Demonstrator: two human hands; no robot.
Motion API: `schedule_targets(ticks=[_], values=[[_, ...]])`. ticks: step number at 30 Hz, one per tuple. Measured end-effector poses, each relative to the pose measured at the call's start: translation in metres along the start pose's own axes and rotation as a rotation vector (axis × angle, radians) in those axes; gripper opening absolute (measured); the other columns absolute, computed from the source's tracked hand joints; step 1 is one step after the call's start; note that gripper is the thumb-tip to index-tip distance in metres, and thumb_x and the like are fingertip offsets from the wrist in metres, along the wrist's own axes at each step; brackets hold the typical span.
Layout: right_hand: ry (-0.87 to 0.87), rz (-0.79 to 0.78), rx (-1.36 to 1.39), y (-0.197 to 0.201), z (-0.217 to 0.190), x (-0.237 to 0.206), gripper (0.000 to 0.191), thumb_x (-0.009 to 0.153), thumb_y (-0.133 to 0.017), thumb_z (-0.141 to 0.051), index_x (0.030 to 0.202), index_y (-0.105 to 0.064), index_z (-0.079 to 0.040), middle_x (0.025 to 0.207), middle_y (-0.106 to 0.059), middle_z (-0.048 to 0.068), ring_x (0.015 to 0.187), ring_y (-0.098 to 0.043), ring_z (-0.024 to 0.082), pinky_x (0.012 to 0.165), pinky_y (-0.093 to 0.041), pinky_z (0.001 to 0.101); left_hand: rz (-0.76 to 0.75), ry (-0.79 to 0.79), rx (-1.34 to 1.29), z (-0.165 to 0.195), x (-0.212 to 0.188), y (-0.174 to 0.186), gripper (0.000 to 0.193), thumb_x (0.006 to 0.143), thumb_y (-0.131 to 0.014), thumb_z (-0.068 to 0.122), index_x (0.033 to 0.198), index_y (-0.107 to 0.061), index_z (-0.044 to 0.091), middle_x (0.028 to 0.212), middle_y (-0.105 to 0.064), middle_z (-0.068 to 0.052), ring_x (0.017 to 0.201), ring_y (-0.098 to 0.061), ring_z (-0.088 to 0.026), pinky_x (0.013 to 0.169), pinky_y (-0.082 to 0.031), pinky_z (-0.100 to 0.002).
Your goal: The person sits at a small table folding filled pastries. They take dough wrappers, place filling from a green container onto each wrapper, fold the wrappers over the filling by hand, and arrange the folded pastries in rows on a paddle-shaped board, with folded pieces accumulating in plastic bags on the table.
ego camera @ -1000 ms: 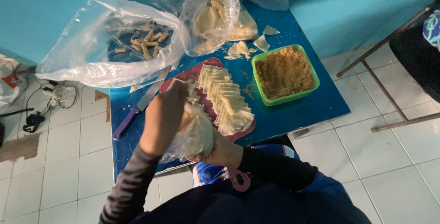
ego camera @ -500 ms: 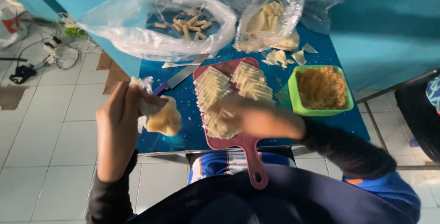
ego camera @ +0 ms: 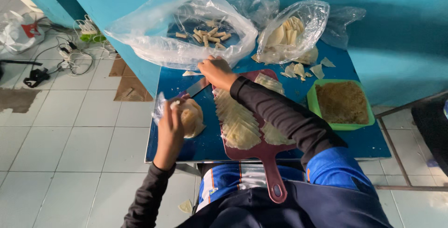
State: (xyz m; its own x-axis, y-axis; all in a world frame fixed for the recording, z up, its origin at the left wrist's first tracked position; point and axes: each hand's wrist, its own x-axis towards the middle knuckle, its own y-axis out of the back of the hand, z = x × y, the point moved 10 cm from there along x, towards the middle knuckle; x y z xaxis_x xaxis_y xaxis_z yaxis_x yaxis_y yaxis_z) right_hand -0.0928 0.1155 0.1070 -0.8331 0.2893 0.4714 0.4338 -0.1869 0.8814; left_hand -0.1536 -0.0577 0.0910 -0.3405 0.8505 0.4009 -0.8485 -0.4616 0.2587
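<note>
- Two hands have parted since half a second ago: the right hand (ego camera: 215, 72) has left the board (ego camera: 254, 130) and gone up to the near edge of the big bag (ego camera: 182, 27), just past the board's far left corner.
- Its fingers curl down at the bag's edge, close by the knife (ego camera: 196, 88); whether the grip has closed on anything cannot be told.
- Left hand (ego camera: 171, 125), left of the board, has come down toward the tabletop (ego camera: 172, 151). Its grip is clenched on a small plastic wrap with a pale dough lump (ego camera: 191, 116), as before.
- Wrappers (ego camera: 240, 123) lie fanned in rows on the board, untouched now that the right hand is away.
- Right of the board stands a green tub (ego camera: 343, 104) of brown filling; beyond the board's far end, a second bag (ego camera: 291, 32) holds more pale sheets.
- Short rolls (ego camera: 207, 36) lie inside the big bag, so the reach looks aimed there, though that is only a judgement.
</note>
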Motion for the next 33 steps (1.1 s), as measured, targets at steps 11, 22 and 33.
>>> schedule_targets(ticks=[11,22,33], values=[[-0.118,0.078,0.386,0.100,0.015,-0.047,0.015,0.086,-0.064,-0.001,0.095,-0.053,-0.003,0.089,-0.061,0.015,0.079,-0.064,0.038,0.065,-0.049,0.0458,0.011,-0.129,0.327,-0.003,-0.006,-0.007,0.058,0.082,-0.068,-0.004,0.138,-0.060,0.011,0.107,-0.071,-0.013,0.098,-0.070,-0.029,0.084,-0.056,-0.037],[-0.404,0.079,0.357,0.184,-0.004,-0.224,0.022,0.098,-0.056,0.006,0.118,-0.052,-0.002,0.105,-0.062,0.017,0.097,-0.067,0.036,0.079,-0.053,0.0403,-0.012,-0.059,0.469,-0.013,-0.012,0.002,0.082,0.082,-0.073,0.006,0.156,-0.038,0.003,0.116,-0.073,-0.012,0.116,-0.063,-0.033,0.095,-0.052,-0.040],[-0.407,-0.009,-0.006,0.169,-0.028,-0.274,0.039,0.083,-0.055,0.012,0.119,-0.053,0.000,0.102,-0.057,0.018,0.099,-0.059,0.037,0.087,-0.048,0.0437,0.123,-0.401,0.695,0.082,-0.064,-0.022,0.052,0.078,-0.065,-0.002,0.128,-0.053,-0.001,0.137,-0.056,-0.027,0.128,-0.056,-0.042,0.105,-0.040,-0.053]])
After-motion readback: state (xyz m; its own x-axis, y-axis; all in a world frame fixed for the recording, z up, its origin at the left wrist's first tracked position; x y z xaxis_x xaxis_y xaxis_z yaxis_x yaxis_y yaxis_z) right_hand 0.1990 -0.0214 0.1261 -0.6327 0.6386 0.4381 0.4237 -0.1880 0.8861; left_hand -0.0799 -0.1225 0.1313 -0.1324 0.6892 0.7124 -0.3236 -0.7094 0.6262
